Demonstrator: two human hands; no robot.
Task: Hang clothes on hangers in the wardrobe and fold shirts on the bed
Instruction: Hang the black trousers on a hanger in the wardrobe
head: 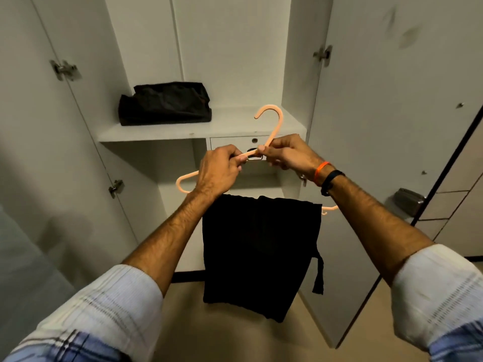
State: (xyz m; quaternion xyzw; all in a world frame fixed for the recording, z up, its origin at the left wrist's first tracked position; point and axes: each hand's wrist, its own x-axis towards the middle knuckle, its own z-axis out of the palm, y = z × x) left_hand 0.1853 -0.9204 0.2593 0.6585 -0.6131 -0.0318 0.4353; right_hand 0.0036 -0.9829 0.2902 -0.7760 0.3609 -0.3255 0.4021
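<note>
Pale grey walls (15,126) and beige floor (235,340) under dim light, drawers (449,205) at right.

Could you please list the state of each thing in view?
hanger: held up by both hands, hook pointing up
black garment: draped over the hanger's bar
left hand: gripping the hanger
right hand: pinching the hanger's neck
wardrobe doors: open
folded black clothes: lying on the shelf
</note>
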